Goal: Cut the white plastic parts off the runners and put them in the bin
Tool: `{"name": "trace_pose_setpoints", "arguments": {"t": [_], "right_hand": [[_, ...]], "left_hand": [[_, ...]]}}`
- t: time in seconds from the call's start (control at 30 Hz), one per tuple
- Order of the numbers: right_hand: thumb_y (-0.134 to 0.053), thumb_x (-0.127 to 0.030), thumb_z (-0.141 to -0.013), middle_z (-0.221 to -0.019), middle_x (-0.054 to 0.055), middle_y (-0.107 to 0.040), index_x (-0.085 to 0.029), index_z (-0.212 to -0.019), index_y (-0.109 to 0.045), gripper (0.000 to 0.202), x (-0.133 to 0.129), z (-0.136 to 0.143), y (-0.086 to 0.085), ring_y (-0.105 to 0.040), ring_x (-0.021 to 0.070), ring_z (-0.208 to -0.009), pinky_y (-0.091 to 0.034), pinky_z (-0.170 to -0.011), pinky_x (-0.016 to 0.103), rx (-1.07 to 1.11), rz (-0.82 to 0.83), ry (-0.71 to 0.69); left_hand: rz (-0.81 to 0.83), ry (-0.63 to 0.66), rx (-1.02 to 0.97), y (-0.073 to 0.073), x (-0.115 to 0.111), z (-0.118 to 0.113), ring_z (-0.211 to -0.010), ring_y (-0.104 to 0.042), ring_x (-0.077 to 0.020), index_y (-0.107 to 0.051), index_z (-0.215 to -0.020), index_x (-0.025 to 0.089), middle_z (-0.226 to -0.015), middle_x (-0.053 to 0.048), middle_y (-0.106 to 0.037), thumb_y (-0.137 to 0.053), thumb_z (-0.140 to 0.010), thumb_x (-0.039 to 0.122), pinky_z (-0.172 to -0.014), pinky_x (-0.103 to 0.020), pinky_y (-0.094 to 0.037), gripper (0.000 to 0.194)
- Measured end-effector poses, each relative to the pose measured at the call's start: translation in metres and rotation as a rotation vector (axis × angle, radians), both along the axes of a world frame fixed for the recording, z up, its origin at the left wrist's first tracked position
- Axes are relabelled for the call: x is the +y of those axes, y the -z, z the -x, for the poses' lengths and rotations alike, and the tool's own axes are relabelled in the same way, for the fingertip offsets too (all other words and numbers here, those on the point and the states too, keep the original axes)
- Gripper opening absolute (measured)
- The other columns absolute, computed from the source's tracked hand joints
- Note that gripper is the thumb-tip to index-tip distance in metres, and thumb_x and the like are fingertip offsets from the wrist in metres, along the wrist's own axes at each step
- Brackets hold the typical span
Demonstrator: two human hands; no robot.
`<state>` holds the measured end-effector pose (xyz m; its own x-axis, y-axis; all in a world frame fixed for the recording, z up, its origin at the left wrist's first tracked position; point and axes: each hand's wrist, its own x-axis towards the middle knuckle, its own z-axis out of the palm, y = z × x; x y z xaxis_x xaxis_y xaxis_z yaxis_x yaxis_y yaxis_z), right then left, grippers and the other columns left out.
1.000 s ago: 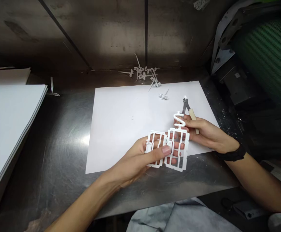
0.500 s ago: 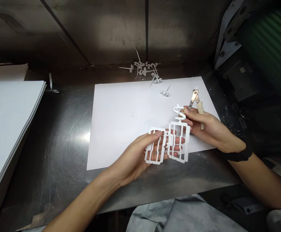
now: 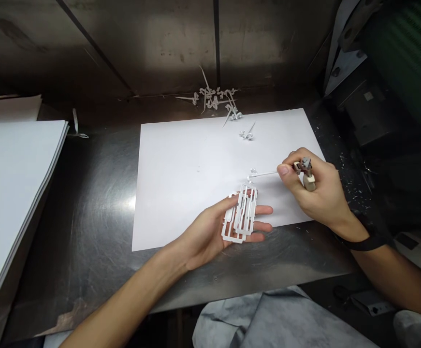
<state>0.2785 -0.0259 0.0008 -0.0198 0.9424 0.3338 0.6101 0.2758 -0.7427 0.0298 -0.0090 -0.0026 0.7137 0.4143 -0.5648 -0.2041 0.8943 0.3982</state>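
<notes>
Back wall (image 3: 166, 48): dull metal panels, split by 2 dark seams that run down toward the bench.
Bench (image 3: 97, 203): scratched metal, with a patch of glare just left of the paper sheet.
Paper sheet (image 3: 181, 179): white, lying flat on the bench beneath the work.
Left hand (image 3: 212, 227): palm up, thumb folded over the left side of the lattice frames, the other fingers spread out behind them; the frames are held lightly on the thumb side.
Lattice frames (image 3: 246, 215): 2 white plastic pieces in the left hand, tilted and overlapping, above the near edge of the paper sheet.
Right hand (image 3: 319, 200): thumb and forefinger pinched together on the end of a thin sprue, the remaining fingers curled around the nippers; black wristband (image 3: 368, 241) at the wrist.
Thin sprue (image 3: 266, 173): white, running from the pinch to a curl at the top of the frames; I cannot tell whether it is joined to them.
Nippers (image 3: 309, 182): pale handle, grey head, tucked in the right hand; blades too small to read.
Scraps (image 3: 213, 101): tangled white bits heaped near the wall, with a separate cluster (image 3: 247, 135) on the paper sheet.
Stack (image 3: 14, 183): white sheets, far left.
</notes>
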Motion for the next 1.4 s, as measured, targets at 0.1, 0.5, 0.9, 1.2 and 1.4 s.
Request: {"name": "trace_pose_setpoints", "arguments": {"t": [0.1, 0.5, 0.9, 1.2, 1.4], "right_hand": [[-0.07, -0.022, -0.113, -0.081, -0.002, -0.058, -0.024, -0.092, -0.058, 0.025, 0.0, 0.001, -0.001, -0.048, 0.0166, -0.067, -0.037, -0.062, 0.034, 0.003, 0.005, -0.014], [-0.072, -0.021, -0.109, -0.09, 0.001, -0.064, -0.026, -0.096, -0.061, 0.019, -0.001, 0.0, -0.003, -0.058, 0.0217, -0.077, -0.046, -0.07, 0.037, -0.006, -0.074, -0.042], [-0.073, -0.052, -0.114, -0.099, 0.003, -0.067, -0.027, -0.122, -0.07, 0.026, 0.009, -0.012, 0.004, -0.066, 0.0267, -0.091, -0.051, -0.085, 0.04, 0.224, 0.321, -0.006], [-0.068, -0.059, -0.117, -0.097, 0.0, -0.064, -0.026, -0.109, -0.066, 0.034, 0.005, -0.015, -0.004, -0.059, 0.0243, -0.091, -0.042, -0.085, 0.038, 0.094, 0.506, -0.205], [-0.073, -0.059, -0.113, -0.089, -0.003, -0.06, -0.027, -0.103, -0.061, 0.035, 0.003, -0.016, -0.008, -0.054, 0.0213, -0.08, -0.038, -0.072, 0.035, -0.083, 0.541, -0.278]], "left_hand": [[0.023, 0.017, -0.015, 0.002, 0.001, 0.0, -0.106, -0.086, -0.0313, -0.067, -0.145, 0.009, -0.14, -0.024, -0.079, -0.049, -0.12, 0.043, -0.096, -0.041, -0.071, 0.046], [0.038, 0.022, -0.097, 0.006, 0.002, 0.002, -0.091, -0.08, -0.0219, -0.076, -0.14, 0.012, -0.123, -0.016, -0.079, -0.041, -0.123, 0.05, -0.082, -0.033, -0.07, 0.053], [-0.124, -0.178, -0.046, -0.002, 0.0, 0.004, -0.074, -0.071, -0.0103, -0.078, -0.104, 0.015, -0.09, 0.0, -0.075, -0.104, -0.083, 0.021, -0.073, -0.02, -0.062, 0.033], [-0.247, -0.174, 0.074, -0.006, 0.005, 0.008, -0.116, -0.082, -0.0252, -0.068, -0.142, 0.021, -0.133, -0.012, -0.083, -0.087, -0.103, 0.026, -0.093, -0.031, -0.066, 0.044], [-0.459, -0.145, 0.177, -0.009, 0.004, 0.011, -0.115, -0.082, -0.029, -0.061, -0.139, 0.025, -0.128, -0.01, -0.084, -0.084, -0.105, 0.034, -0.103, -0.04, -0.062, 0.042]]}}
